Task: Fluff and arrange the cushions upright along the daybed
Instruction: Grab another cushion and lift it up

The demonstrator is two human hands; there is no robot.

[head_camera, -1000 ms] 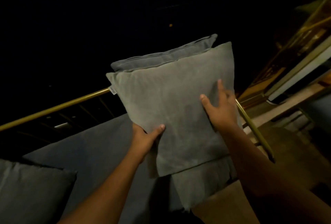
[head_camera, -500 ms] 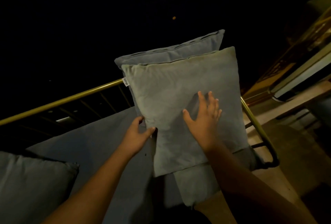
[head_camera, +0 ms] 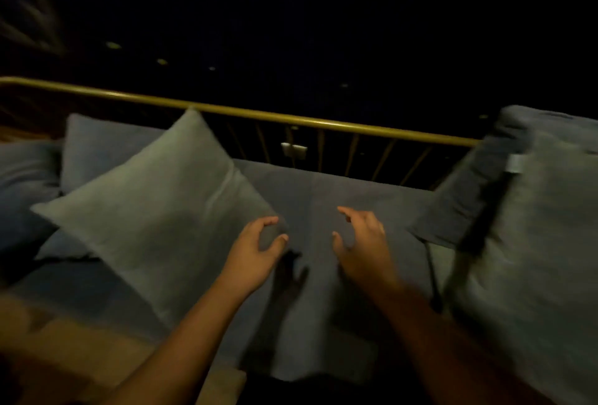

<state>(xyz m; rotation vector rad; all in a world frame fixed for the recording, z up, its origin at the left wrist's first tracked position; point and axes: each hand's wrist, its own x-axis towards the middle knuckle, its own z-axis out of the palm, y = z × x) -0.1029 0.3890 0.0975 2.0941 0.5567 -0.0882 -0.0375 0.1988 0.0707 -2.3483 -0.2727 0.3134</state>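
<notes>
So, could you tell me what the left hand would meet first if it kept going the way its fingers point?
Probably the near corner of the light grey cushion; the left hand curls right beside it, though blur hides whether they touch.

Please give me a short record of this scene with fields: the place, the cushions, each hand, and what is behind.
place: daybed with a blue-grey mattress
left cushion: grey-green cushion, lying tilted on one corner, not upright
right cushions: a pale cushion at the right end, a darker one behind it; blurred
far left: more blue cushions, partly hidden
left hand: open, at the near corner of the left cushion; contact unclear
right hand: open, above the mattress, holding nothing
behind: brass-coloured rail, darkness beyond
</notes>
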